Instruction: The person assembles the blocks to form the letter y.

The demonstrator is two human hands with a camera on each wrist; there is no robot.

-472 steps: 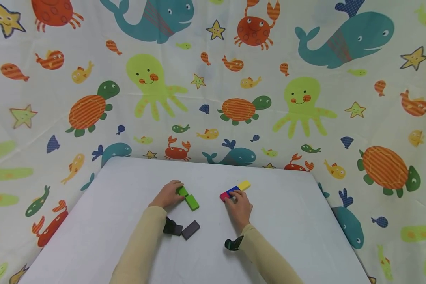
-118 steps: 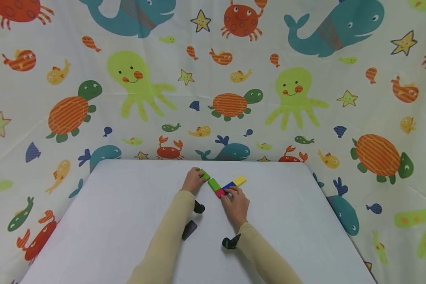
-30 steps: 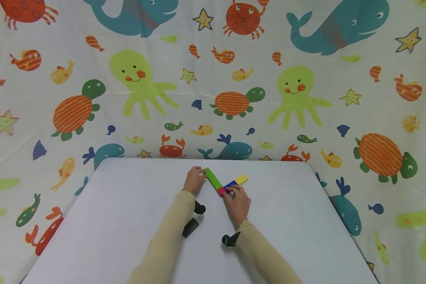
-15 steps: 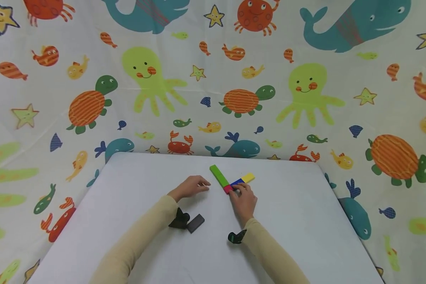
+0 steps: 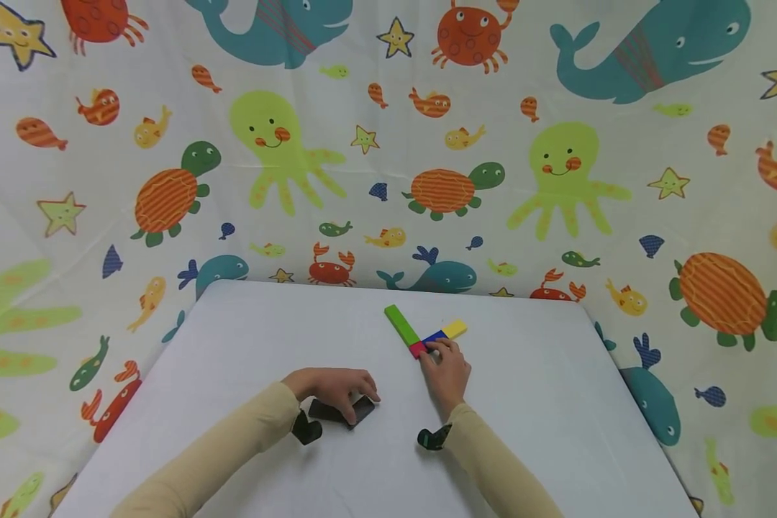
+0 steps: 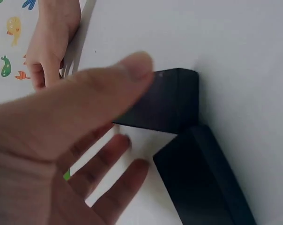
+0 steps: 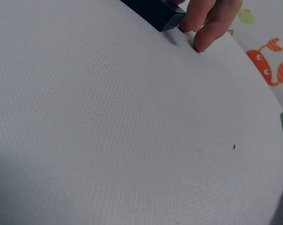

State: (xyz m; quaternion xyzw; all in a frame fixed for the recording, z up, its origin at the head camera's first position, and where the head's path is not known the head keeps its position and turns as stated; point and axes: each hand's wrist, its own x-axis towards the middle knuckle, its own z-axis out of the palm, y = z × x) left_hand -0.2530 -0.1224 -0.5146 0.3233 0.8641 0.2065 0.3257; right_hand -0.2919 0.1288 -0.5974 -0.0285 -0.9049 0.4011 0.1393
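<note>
Lower centre, left hand (image 5: 340,385) straddles one dark oblong block (image 6: 166,101) on dimpled white tabletop (image 7: 108,117), grip unclear! Right of centre, right hand (image 5: 447,370) curls at the red block (image 5: 417,350), hold uncertain!

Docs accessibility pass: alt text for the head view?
A person's left hand spans one of two dark blocks on a white table; right hand touches a V of green, red, blue and yellow blocks. Sea-animal cloth behind.
</note>
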